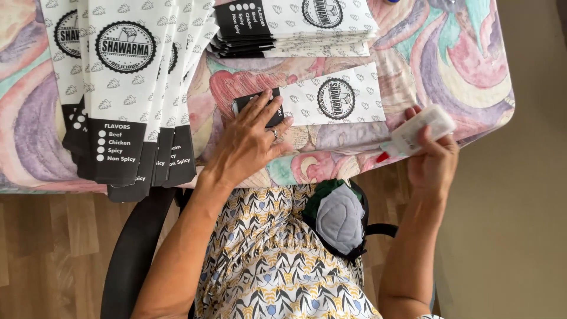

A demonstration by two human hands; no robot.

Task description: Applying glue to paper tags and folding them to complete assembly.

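Observation:
A flat white paper sleeve (pixel 331 100) with a round black emblem and a black end lies across the table. My left hand (pixel 248 142) presses flat on its black end, fingers spread, a ring on one finger. My right hand (pixel 434 159) is raised at the table's right edge and grips a white glue bottle (pixel 416 131) with a red tip pointing left toward the sleeve. The bottle does not touch the paper.
A fanned row of the same sleeves (pixel 127 88) overhangs the table's near edge at left. Another stack (pixel 295 23) lies at the far side. The table (pixel 466 65) has a swirly pastel cloth. A black chair arm (pixel 133 254) and wooden floor are below.

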